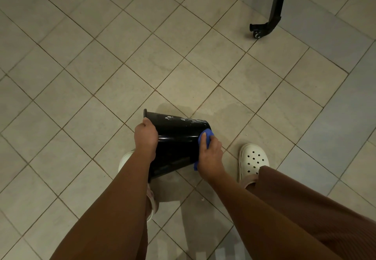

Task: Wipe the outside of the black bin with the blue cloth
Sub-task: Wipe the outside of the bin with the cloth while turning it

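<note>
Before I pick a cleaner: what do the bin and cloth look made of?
The black bin looks like glossy hard plastic: a bright streak of reflected light runs along its side, with white smears near its far edge. The blue cloth looks soft, perhaps microfibre, bunched under the right hand.

I note the black bin [175,145] looks like smooth, glossy plastic, with white smears near its base. Against its wall, the blue cloth [205,137] appears soft and matt. Beneath the bin, the floor tiles [142,56] look matt, stone-like.
</note>
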### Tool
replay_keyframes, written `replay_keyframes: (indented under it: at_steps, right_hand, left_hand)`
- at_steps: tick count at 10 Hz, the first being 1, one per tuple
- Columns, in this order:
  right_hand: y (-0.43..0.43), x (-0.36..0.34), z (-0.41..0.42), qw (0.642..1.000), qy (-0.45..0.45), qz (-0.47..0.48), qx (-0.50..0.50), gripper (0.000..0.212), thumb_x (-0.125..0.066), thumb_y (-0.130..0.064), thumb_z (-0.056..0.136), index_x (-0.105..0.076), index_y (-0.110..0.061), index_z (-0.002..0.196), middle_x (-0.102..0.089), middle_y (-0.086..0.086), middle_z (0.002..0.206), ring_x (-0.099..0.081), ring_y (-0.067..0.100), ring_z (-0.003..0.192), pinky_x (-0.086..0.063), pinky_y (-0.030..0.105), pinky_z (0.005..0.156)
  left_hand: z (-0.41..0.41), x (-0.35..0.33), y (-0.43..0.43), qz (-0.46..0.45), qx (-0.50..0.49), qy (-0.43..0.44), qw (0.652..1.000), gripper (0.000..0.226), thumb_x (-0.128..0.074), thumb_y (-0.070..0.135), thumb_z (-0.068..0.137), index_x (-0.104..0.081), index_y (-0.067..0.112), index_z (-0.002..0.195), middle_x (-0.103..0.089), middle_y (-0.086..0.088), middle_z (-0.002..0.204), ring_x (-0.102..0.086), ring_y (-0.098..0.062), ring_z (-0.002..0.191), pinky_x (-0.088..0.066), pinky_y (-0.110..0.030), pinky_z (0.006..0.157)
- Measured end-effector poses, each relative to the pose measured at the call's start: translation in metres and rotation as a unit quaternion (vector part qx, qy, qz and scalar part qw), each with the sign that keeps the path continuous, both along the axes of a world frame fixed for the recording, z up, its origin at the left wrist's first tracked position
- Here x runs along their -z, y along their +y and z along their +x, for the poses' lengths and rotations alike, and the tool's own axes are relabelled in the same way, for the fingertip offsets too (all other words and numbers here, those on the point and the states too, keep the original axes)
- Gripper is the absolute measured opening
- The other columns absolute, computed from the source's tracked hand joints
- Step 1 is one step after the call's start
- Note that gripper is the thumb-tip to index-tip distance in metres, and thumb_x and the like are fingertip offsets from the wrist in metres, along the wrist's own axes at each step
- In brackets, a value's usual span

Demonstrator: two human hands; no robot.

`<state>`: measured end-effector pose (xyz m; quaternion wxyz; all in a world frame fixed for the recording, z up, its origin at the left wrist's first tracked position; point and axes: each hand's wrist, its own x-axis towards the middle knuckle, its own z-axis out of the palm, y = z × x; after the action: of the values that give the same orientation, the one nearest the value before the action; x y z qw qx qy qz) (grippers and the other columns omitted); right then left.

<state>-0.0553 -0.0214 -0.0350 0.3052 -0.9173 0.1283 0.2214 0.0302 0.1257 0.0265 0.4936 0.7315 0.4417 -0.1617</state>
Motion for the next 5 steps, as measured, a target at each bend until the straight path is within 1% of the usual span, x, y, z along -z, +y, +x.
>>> replay_keyframes:
  at_steps: [1, 2, 3, 4, 5]
  right_hand:
    - [-0.007, 0.007, 0.019, 1.0, 0.0, -0.021, -0.01, 0.047, -0.029, -0.012, 0.098, -0.024, -0.016, 0.145, -0.024, 0.019, 0.142, -0.022, 0.035, 0.129, -0.024, 0.046, 0.105]
    - [-0.021, 0.011, 0.033, 0.997, 0.051, -0.051, -0.002, 0.05, -0.037, -0.005, 0.093, -0.028, -0.013, 0.142, -0.031, 0.022, 0.133, -0.031, 0.038, 0.12, -0.031, 0.045, 0.097]
    - [-0.026, 0.006, 0.027, 0.993, 0.089, -0.08, -0.011, 0.06, -0.052, -0.008, 0.089, -0.024, -0.009, 0.142, -0.033, 0.022, 0.132, -0.036, 0.036, 0.117, -0.035, 0.042, 0.096]
    - [-0.014, 0.002, 0.023, 0.99, 0.041, -0.098, -0.092, 0.084, -0.069, -0.021, 0.081, -0.017, -0.007, 0.145, -0.028, 0.02, 0.135, -0.035, 0.032, 0.118, -0.038, 0.037, 0.099]
    - [-0.013, 0.001, 0.03, 0.992, 0.033, -0.082, -0.09, 0.083, -0.067, -0.029, 0.082, -0.016, -0.014, 0.145, -0.024, 0.014, 0.136, -0.033, 0.028, 0.119, -0.035, 0.035, 0.101]
  left_hand:
    - [0.0, 0.001, 0.0, 0.007, 0.012, -0.009, 1.0, 0.041, -0.027, 0.035, 0.106, -0.057, 0.007, 0.104, -0.057, -0.013, 0.097, -0.057, -0.026, 0.095, -0.046, -0.039, 0.083]
    - [-0.007, -0.002, -0.006, 0.014, 0.027, -0.03, 0.999, 0.038, -0.029, 0.035, 0.106, -0.051, 0.019, 0.079, -0.056, -0.014, 0.09, -0.056, -0.026, 0.087, -0.048, -0.041, 0.082]
    - [-0.006, -0.003, -0.007, 0.019, 0.037, -0.043, 0.998, 0.039, -0.03, 0.037, 0.106, -0.052, 0.02, 0.078, -0.057, -0.014, 0.088, -0.056, -0.026, 0.084, -0.047, -0.04, 0.08]
    - [-0.005, -0.002, -0.006, 0.007, 0.054, -0.044, 0.998, 0.039, -0.03, 0.038, 0.106, -0.057, 0.015, 0.091, -0.061, -0.013, 0.092, -0.059, -0.024, 0.089, -0.048, -0.04, 0.081]
    - [-0.01, -0.005, -0.007, -0.001, 0.066, -0.048, 0.997, 0.04, -0.03, 0.037, 0.106, -0.059, 0.009, 0.104, -0.062, -0.011, 0.093, -0.06, -0.023, 0.093, -0.045, -0.034, 0.078]
